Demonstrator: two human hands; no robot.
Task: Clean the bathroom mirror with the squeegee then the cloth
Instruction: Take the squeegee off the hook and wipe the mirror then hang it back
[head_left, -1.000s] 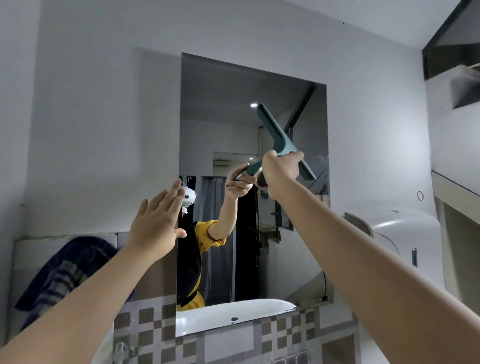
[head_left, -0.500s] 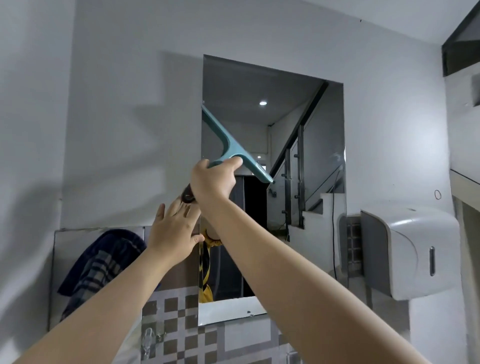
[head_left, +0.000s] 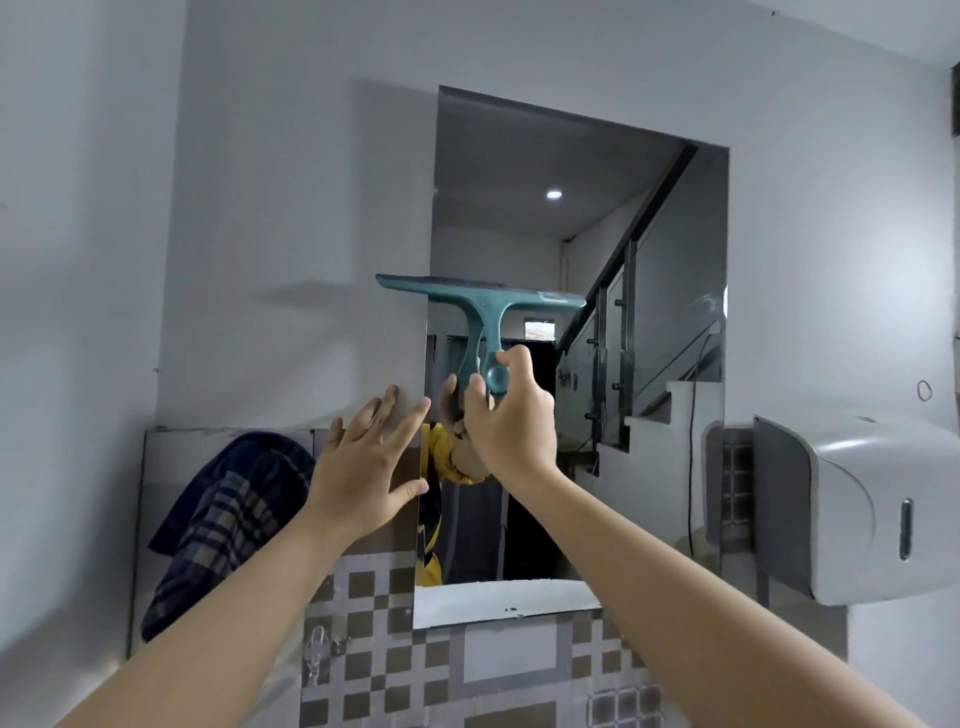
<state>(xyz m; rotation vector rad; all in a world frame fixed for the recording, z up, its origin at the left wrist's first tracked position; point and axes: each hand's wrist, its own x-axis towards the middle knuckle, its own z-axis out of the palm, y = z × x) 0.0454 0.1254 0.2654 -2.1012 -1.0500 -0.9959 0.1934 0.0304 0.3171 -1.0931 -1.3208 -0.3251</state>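
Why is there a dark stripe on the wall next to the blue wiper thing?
In the head view, that stripe is the shadow of the squeegee on the wall, left of the mirror; the light comes from the room's side. The wide lens bends the walls near the picture's edges, and little looks blurred.

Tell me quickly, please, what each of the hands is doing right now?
Left hand: open, fingers spread at the mirror's left edge.
Right hand: grips the squeegee handle.
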